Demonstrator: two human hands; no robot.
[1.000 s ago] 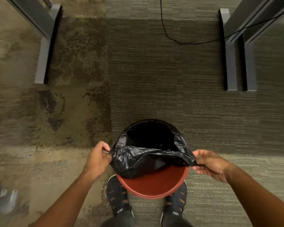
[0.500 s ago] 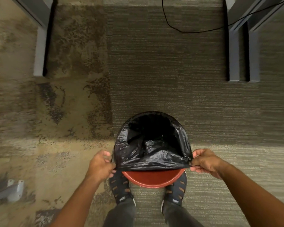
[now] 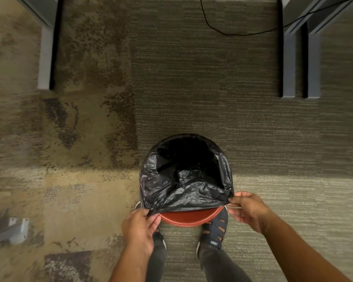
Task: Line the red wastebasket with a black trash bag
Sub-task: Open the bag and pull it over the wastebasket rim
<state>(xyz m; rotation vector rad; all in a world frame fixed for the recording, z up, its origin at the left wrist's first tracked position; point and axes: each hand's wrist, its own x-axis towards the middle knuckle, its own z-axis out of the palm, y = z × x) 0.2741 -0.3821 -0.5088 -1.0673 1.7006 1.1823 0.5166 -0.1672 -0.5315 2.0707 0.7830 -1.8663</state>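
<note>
The black trash bag [image 3: 183,180] sits inside the red wastebasket [image 3: 192,217] on the carpet, its far edge over the rim and its near edge loose. Left hand [image 3: 140,228] and right hand [image 3: 248,208] fingers pinch that hem's corners. Thin, light and slippery, it is probably best gripped at the hem.

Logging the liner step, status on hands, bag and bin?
Left hand and right hand each pinch the trash bag edge. Far rim covered; near rim of wastebasket bare. Nothing in the way.

Black bag [image 3: 183,184]; red wastebasket [image 3: 192,217]; mottled tan-brown carpet [image 3: 80,139].
</note>
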